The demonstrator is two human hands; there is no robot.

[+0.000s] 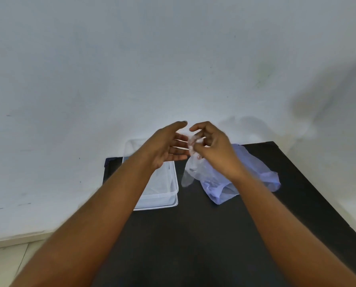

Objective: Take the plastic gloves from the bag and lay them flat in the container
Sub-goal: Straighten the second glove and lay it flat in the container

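Observation:
A clear plastic glove (191, 168) hangs from my right hand (212, 150), whose fingers pinch its crumpled top above the black table (193, 235). My left hand (168, 148) is held just left of it, palm turned right, fingers spread and holding nothing. Under my right wrist lies the pale blue plastic bag (255, 172), crumpled on the table. The clear rectangular container (166, 195) sits at the table's left, partly hidden by my left forearm. A thin clear sheet seems to lie inside it.
A white wall rises straight behind the table. Light floor and a pale skirting strip (17, 241) show at the lower left. The table's right edge runs diagonally toward the lower right.

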